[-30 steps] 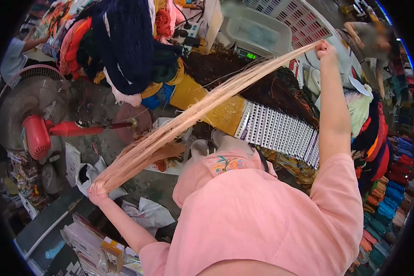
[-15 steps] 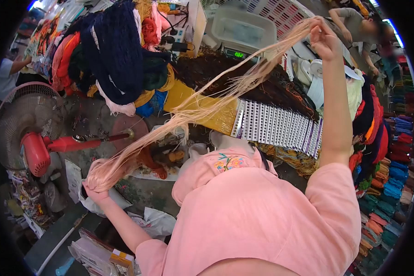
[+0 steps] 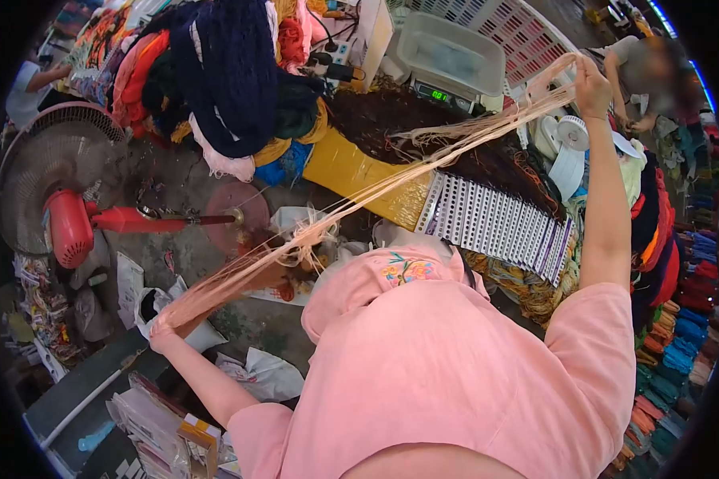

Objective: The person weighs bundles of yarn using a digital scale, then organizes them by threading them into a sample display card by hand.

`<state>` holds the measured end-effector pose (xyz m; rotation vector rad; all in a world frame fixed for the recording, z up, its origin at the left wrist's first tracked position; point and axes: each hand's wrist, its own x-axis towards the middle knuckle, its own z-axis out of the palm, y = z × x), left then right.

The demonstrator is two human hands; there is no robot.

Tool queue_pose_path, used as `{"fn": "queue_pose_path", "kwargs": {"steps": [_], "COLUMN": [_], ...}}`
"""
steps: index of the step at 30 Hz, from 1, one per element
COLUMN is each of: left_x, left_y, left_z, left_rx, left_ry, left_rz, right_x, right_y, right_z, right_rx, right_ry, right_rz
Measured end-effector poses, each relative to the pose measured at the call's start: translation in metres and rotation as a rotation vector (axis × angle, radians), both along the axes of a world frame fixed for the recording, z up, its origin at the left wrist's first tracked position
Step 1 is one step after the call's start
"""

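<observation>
A long skein of pale peach thread [image 3: 407, 177] stretches diagonally between my two hands. My left hand [image 3: 163, 337], low on the left beside a white bag [image 3: 204, 335], is closed around the lower end of the skein. Up at the right, my right hand [image 3: 592, 89] grips the other end in closed fingers. The strands are pulled fairly straight, with a tangled tuft near their middle and loose ends trailing over the dark brown thread [image 3: 375, 120]. Beneath the skein lie a yellow board [image 3: 359, 180] and a row of white cards with punched holes [image 3: 495, 223].
A red fan [image 3: 68, 227] stands at the left. Navy yarn [image 3: 228, 80] hangs in a heap at the back. A scale [image 3: 439, 96] carries a clear plastic tub [image 3: 451, 56]. Another person [image 3: 647, 72] is at the upper right, and a person's arm [image 3: 48, 77] shows at the upper left.
The skein has gone from loose and spread out to straighter and tighter. My right hand has moved slightly right and down, its fingers now closed. The scale's display reads 0.01 instead of 0.02.
</observation>
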<state>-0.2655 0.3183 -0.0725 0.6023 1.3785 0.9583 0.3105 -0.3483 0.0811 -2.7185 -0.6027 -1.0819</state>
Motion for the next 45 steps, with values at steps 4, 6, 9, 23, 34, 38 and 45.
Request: {"fn": "queue_pose_path", "kwargs": {"steps": [4,6,9,23,34,38,45], "left_x": [-0.007,-0.019,-0.079,-0.051,0.009,0.042,0.1], "left_y": [-0.01,-0.019,0.001,-0.08,-0.219,-0.244,-0.276], "left_z": [0.02,0.034,0.028,-0.071,0.001,0.022,0.051], "left_rx": [0.065,0.089,0.098,-0.089,-0.173,-0.214,-0.319], "left_ry": [0.599,0.82,0.581,-0.491,-0.605,-0.484,-0.732], "left_rz": [-0.283,-0.403,-0.203,-0.453,-0.732,-0.765,-0.852], "right_x": [0.003,-0.003,0.004,-0.008,0.113,0.095,-0.011], "right_y": [-0.011,-0.029,-0.103,0.029,0.032,0.075,0.097], "right_z": [0.01,0.026,0.055,0.158,0.082,-0.035,-0.199], "right_rx": [-0.081,-0.176,-0.267,0.365,0.721,0.3,0.042], "right_ry": [-0.059,-0.033,0.082,0.941,0.687,0.678,0.721], "right_rz": [-0.119,-0.239,-0.566,0.069,0.106,0.063,-0.075]}}
